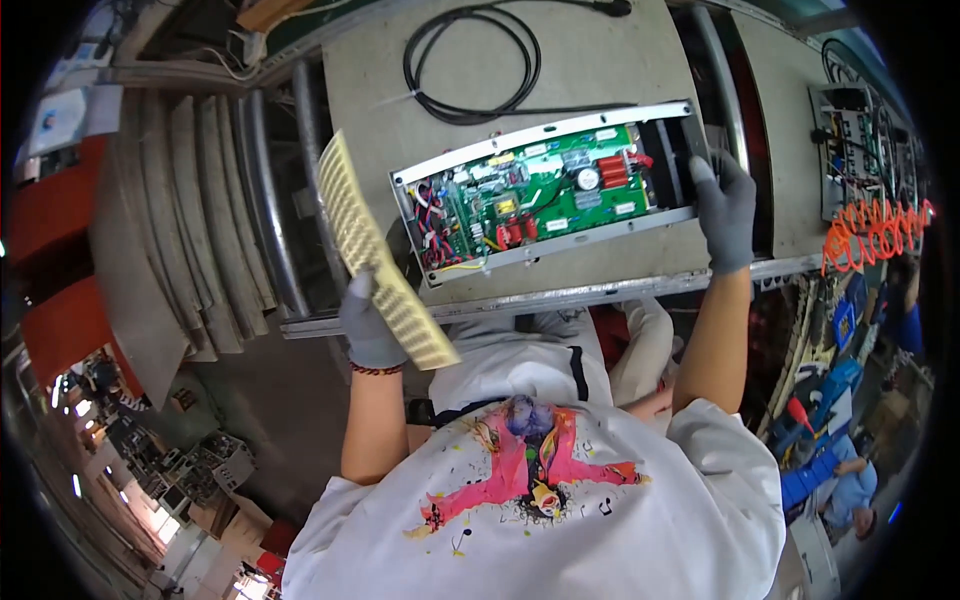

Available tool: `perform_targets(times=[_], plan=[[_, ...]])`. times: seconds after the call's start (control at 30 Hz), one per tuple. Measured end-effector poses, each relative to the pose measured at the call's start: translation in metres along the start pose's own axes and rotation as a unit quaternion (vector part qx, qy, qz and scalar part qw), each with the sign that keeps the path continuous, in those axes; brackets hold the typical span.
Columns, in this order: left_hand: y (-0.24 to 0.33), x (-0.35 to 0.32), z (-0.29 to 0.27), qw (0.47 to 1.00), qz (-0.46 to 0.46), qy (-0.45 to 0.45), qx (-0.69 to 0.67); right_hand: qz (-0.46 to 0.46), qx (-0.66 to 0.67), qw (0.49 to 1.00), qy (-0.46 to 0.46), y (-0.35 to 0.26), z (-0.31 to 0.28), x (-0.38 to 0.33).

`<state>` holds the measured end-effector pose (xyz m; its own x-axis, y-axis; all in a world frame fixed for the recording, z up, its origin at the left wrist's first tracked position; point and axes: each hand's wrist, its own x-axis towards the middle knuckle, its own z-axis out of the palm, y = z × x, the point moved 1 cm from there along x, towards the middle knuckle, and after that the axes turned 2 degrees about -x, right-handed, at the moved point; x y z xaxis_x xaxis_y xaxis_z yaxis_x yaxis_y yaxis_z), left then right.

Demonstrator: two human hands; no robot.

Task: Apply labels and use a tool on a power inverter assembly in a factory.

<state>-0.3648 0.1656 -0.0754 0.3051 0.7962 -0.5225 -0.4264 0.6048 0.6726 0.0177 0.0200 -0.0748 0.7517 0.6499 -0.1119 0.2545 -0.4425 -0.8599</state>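
My left hand (370, 318), in a grey glove, pinches a stiff pale yellow sheet (385, 255) covered in rows of small rectangles, like a label sheet. The sheet is tilted and stands off the left end of an open metal casing (560, 243). Inside the casing lies a green circuit board (540, 185) with red parts, a yellow coil and bundled wires at its left end. My right hand (727, 205), gloved in grey too, grips the casing's right end, thumb towards the rim and fingers partly hidden.
Behind the casing a black cable (535, 75) lies coiled on the pale work board (630, 60). Metal rollers (275, 200) run along the left. To the right are another opened unit (850, 150) and an orange spiral hose (875, 232). A co-worker in blue (850, 490) is at far right.
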Motion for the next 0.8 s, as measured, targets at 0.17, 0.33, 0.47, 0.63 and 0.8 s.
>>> perform_targets(times=[0.17,0.33,0.47,0.63,0.8], plan=[[0.006,0.007,-0.011,0.993,-0.025,-0.079,0.088,0.032,0.007,0.999,0.026,0.003,0.001,-0.015],[0.034,0.0,0.025,0.983,-0.045,0.008,0.176,-0.025,-0.082,0.991,0.104,-0.024,0.007,-0.036],[0.066,-0.037,0.048,0.973,0.093,0.005,0.213,-0.001,0.077,0.986,0.146,-0.085,0.022,-0.078],[0.068,-0.058,0.065,0.962,0.021,-0.15,0.226,0.019,0.307,0.905,-0.293,-0.153,0.094,-0.134],[0.068,-0.069,0.083,0.943,0.18,-0.225,0.166,0.077,0.346,0.897,-0.262,-0.179,0.097,-0.154]])
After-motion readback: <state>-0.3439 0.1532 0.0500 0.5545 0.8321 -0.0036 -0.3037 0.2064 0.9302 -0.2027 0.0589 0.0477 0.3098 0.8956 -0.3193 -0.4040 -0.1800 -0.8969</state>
